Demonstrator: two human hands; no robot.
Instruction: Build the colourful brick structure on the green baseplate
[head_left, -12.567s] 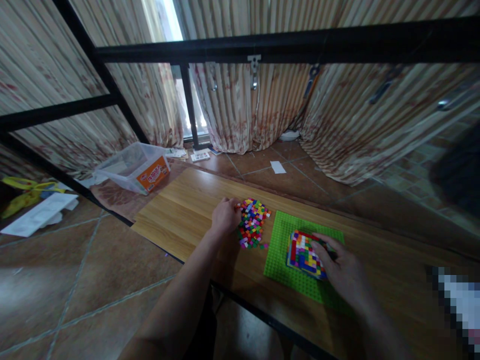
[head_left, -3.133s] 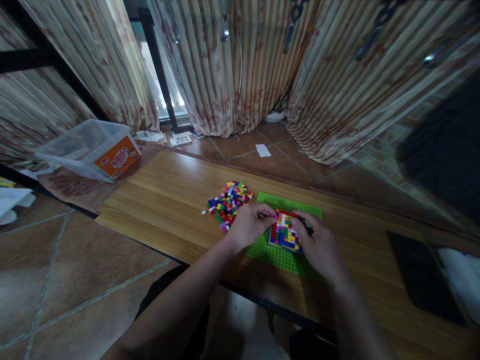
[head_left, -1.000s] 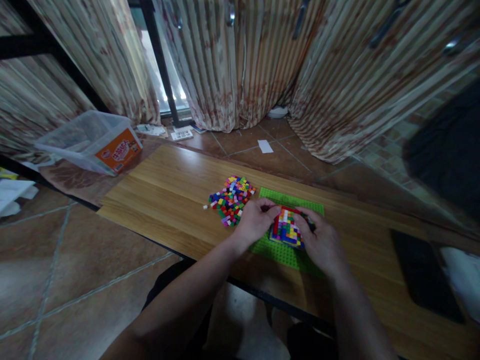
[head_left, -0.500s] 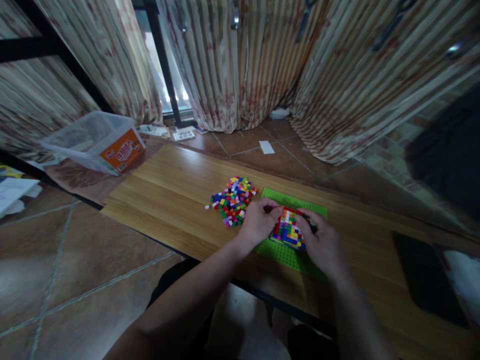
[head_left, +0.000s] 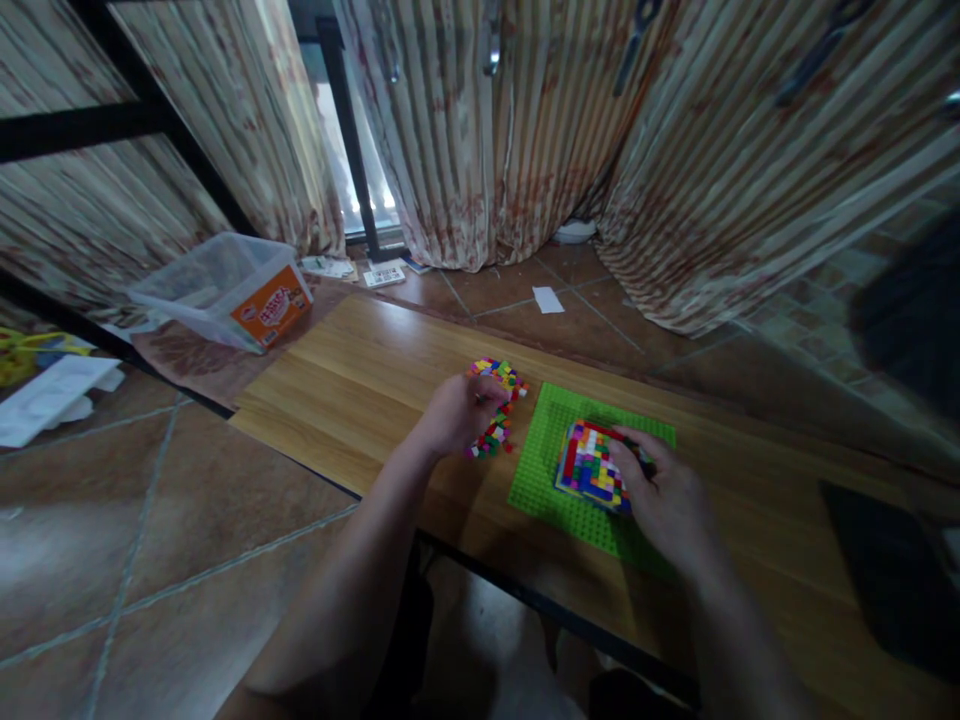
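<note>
My left hand (head_left: 452, 418) is over the loose pile of small toy bricks (head_left: 496, 374), fingers half curled with a gap at the thumb; no brick shows in it, and it hides part of the pile. A low rectangular build of multicoloured bricks (head_left: 589, 462) lies on a green studded baseplate (head_left: 551, 425). My right hand (head_left: 667, 490) grips that build at its right side, thumb on top and fingers around the far edge. The build's right end is hidden under this hand.
The wooden table (head_left: 360, 370) carries all of this, with a dark flat panel (head_left: 885, 560) at its right. On the floor beyond stand a clear plastic bin (head_left: 217, 285) with an orange label and a white paper (head_left: 547, 300). Striped curtains (head_left: 450, 150) hang behind.
My left hand has left the build and moved leftward to the loose bricks. My right hand stays on the build. The whole view has shifted slightly.
</note>
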